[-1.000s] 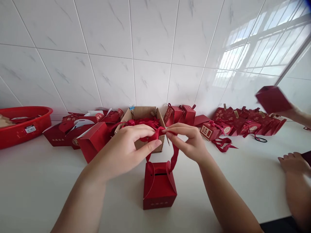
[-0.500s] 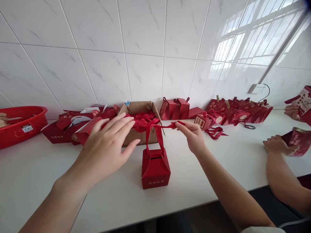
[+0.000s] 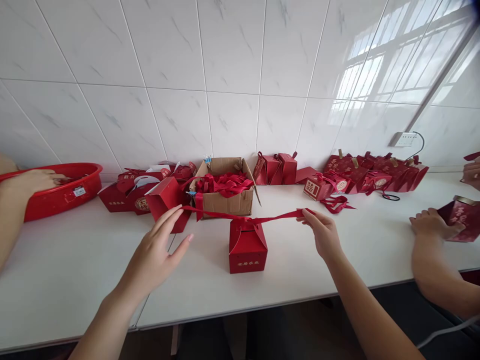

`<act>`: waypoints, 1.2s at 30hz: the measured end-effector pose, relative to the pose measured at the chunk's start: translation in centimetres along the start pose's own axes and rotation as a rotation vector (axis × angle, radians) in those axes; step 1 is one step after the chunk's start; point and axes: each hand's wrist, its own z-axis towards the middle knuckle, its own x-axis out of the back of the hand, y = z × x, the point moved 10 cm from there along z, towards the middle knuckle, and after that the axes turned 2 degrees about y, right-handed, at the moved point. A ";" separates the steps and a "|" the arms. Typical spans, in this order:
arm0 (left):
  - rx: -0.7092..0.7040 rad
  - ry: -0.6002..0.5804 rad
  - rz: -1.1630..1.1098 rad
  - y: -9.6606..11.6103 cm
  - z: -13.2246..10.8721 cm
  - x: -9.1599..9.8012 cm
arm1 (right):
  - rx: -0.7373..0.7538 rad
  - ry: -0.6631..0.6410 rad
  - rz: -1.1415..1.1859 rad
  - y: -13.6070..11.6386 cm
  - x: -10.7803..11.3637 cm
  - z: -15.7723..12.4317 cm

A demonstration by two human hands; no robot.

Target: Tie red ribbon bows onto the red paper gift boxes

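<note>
A small red gift box (image 3: 248, 248) with gold lettering stands upright on the white table in front of me. A red ribbon (image 3: 275, 218) runs out sideways from a knot at the top of the box. My left hand (image 3: 157, 252) has the left end at its fingertips, apparently caught between the fingers, while the thumb stands apart. On the other side, my right hand (image 3: 323, 232) pinches the right end between thumb and fingers. Between both hands the ribbon is stretched nearly straight, sagging slightly at the left.
Behind the box sits a cardboard carton (image 3: 225, 204) full of red ribbons. Red boxes (image 3: 123, 196) stand left of it, others (image 3: 279, 170) along the wall. At left, another person's hand (image 3: 39, 181) reaches into a red basin (image 3: 69, 197); at right, a co-worker's hand (image 3: 431, 223) touches a box.
The ribbon, looped upright above the box before, is now drawn down tight against its top. My hands have moved lower and farther apart. Another person's arm has appeared over the basin.
</note>
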 end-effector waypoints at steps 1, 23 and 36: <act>0.024 0.003 -0.015 -0.6 -0.8 -0.1 | -0.015 0.009 -0.010 0.5 0.5 -0.3; 0.285 -0.080 -0.009 -7.4 -9.5 -4.7 | -0.286 0.109 -0.245 7.1 6.7 -4.2; 0.329 -0.121 -0.180 -7.7 -10.4 -5.4 | -0.228 0.144 -0.338 7.0 7.1 -3.7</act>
